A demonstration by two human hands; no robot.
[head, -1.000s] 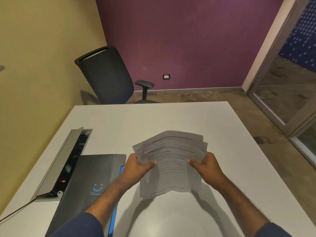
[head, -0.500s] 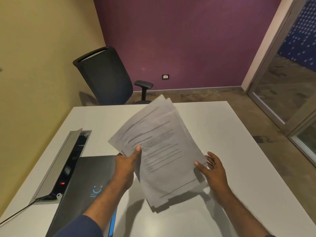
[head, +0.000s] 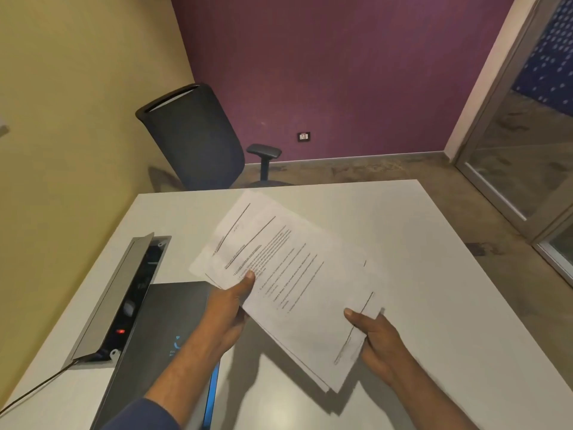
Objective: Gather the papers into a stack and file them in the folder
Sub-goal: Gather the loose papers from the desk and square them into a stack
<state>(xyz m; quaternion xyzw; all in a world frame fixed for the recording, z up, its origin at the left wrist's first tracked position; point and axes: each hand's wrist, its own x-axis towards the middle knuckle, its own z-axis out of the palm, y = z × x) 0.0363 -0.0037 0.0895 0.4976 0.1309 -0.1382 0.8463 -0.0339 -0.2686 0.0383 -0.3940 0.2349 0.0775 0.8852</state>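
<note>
A stack of printed white papers (head: 297,274) is held above the white table (head: 434,274), turned diagonally with its top end toward the far left. My left hand (head: 231,308) grips the stack's left edge, thumb on top. My right hand (head: 376,339) grips its near right corner, thumb on the top sheet. The sheets lie nearly flush, with a few edges fanned out at the near corner. A dark grey folder (head: 161,342) with a blue edge and a small blue logo lies shut on the table at the near left, partly under my left forearm.
An open cable box (head: 124,299) with a raised metal lid and a red light is sunk into the table left of the folder, and a cable runs from it. A dark office chair (head: 198,138) stands beyond the far table edge. A glass door is at right.
The papers went from a loose two-handed hold to a diagonal tilt in my left hand; my right hand let go, then took hold of the near right corner again.
</note>
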